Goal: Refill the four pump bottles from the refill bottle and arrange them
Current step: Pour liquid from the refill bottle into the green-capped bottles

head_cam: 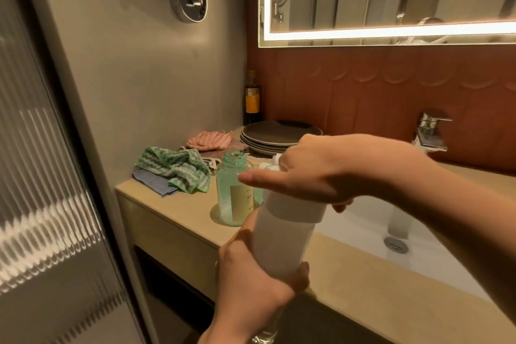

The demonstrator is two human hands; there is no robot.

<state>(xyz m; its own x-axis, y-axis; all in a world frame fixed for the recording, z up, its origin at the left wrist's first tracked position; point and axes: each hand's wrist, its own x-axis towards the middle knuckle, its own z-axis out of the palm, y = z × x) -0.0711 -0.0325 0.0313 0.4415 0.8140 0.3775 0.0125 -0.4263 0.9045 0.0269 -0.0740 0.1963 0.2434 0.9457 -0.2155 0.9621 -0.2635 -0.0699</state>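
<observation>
Left hand [251, 276]: I am seeing it gripping the lower body of the white bottle [282, 234], fingers and thumb curling right round it, in front of the left end of the sink [363, 220].

Right hand [321, 173]: it is clamping over the top of the same bottle, fingers curling down around the cap, index finger sticking out straight to the left. A bit of white is peeking out beyond the knuckles; I am not making out what it is.

White bottle: it is being held tilted, top leaning away from me, over the counter [190, 209] just left of the sink.

Green bottle [233, 193]: it is standing upright on the counter left of the sink, neck open, cream label showing.

Green zigzag cloth [178, 170], blue cloth [153, 184], pink striped cloth [209, 139]: all are lying further left of the sink.

Stack of plates [279, 134]: it is sitting behind and left of the sink, with a dark bottle [252, 100] standing in the corner beyond.

Faucet [431, 131]: it is standing behind the sink.
</observation>
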